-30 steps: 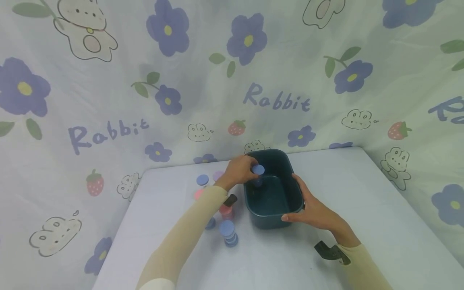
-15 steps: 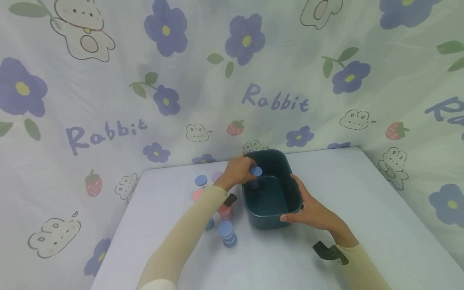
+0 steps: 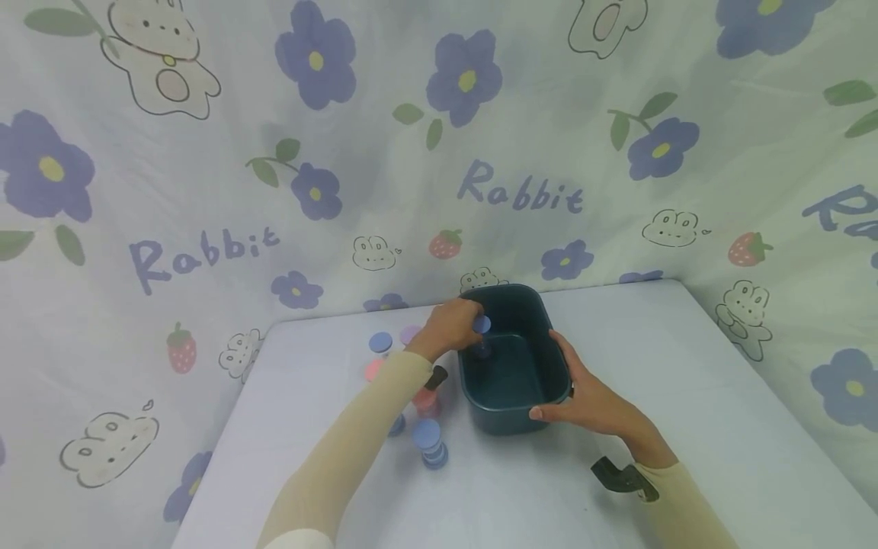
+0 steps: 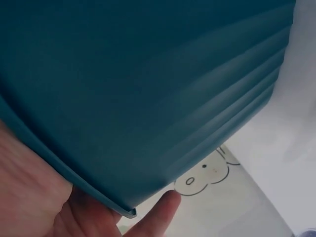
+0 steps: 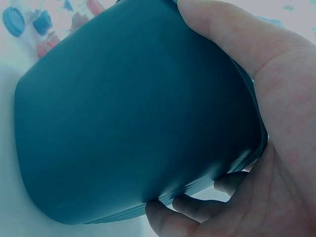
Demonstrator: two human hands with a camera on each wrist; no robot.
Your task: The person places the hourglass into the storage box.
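A: Where is the blue-capped piece [image 3: 482, 326] now?

B: It is inside the dark teal bin [image 3: 511, 421], close to the left wall. The left hand [image 3: 450, 328] pinches it around its cap, the thumb nearer to us and a finger on the far side. I cannot tell if its lower end touches the floor of the bin.

A: And why does the right hand [image 3: 600, 400] hold the bin?

B: In my judgement, to keep it steady while the other hand works inside. Its grasp is around the near right corner: the thumb lies at the near end, and the fingers are spread along the right side, as the right wrist view also shows.

A: How are the arms placed?

B: The left forearm [image 3: 353, 427] goes obliquely over the table [image 3: 686, 343], and the hand bends over the left rim, with the back of it upward. The right forearm [image 3: 686, 507] comes from the lower right.

A: What is under the left arm?

B: Other pieces, partly hidden: a pink piece [image 3: 427, 404], a lilac cap [image 3: 410, 335]. A standing blue piece [image 3: 431, 446] is near the bin. Probably they are put on this side so that the left hand reaches them easily.
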